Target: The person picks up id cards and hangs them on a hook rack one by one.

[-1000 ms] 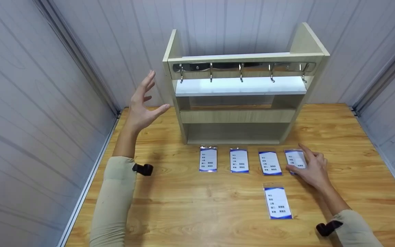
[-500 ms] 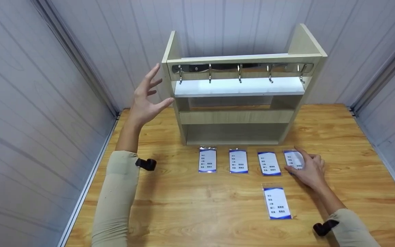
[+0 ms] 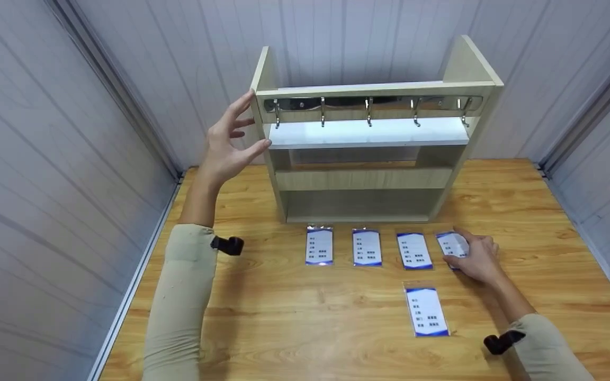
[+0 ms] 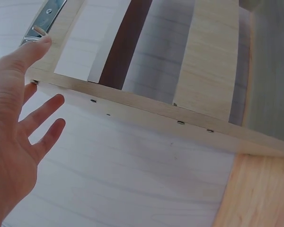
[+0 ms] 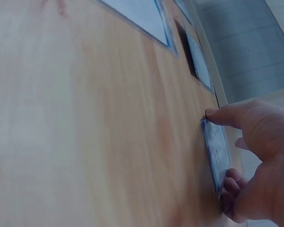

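My left hand (image 3: 228,145) is at the left side panel of a pale wooden shelf unit (image 3: 363,180). Its thumb and fingers are spread around the panel's front edge; in the left wrist view the fingers (image 4: 49,116) look relaxed, and contact is unclear. On the table, my right hand (image 3: 477,259) holds the rightmost ID badge (image 3: 450,242) by its edges between thumb and fingers. The right wrist view shows this badge (image 5: 217,151) with the thumb at one end and curled fingers at the other. Part of it is hidden by the hand.
More white-and-blue badges lie flat: a left one (image 3: 319,246), a second (image 3: 367,247), a third (image 3: 414,251) and a nearer one (image 3: 427,312). A metal rail (image 3: 347,103) with several hooks spans the unit's upper front. Walls stand behind and at both sides.
My left hand has moved right and slightly up to the shelf unit's side panel. The right hand stays at the rightmost badge, which has turned slightly and shifted a little.
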Demonstrator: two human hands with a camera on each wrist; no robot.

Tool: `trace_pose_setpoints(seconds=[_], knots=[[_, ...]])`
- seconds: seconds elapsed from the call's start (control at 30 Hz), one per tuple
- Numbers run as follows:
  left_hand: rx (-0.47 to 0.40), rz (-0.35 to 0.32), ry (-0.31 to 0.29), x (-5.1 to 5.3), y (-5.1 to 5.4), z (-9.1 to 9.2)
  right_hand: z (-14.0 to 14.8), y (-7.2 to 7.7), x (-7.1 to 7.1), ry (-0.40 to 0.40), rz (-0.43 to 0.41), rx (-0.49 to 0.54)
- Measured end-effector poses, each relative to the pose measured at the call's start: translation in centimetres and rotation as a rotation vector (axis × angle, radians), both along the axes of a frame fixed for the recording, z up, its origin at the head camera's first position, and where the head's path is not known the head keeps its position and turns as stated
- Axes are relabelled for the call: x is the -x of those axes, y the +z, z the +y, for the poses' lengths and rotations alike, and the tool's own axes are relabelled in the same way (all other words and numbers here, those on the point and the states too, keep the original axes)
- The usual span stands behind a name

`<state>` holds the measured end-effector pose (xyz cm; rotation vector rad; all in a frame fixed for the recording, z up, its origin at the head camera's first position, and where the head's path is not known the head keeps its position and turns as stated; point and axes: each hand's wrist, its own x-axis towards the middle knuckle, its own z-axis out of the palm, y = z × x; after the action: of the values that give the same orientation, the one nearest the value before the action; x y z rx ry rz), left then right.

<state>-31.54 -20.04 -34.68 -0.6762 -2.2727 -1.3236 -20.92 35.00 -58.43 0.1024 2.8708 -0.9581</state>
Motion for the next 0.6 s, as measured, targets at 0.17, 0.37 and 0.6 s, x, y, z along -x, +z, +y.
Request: trace_pose_setpoints(seconds=[0.17,0.37,0.6], knots=[[0.002,-0.009,-0.007,0.1,0.1,-0.1,0.2,0.8,0.8,0.011,-0.082,0.000],[0.001,-0.020,0.000,0.1,0.1,0.0,0.2,1.2,1.5,0.037,-0.102,-0.017],[-0.012,-0.022,0.022,-0.2,0.4,-0.2,-0.6,1.4,1.6,0.042,-0.091,0.008]])
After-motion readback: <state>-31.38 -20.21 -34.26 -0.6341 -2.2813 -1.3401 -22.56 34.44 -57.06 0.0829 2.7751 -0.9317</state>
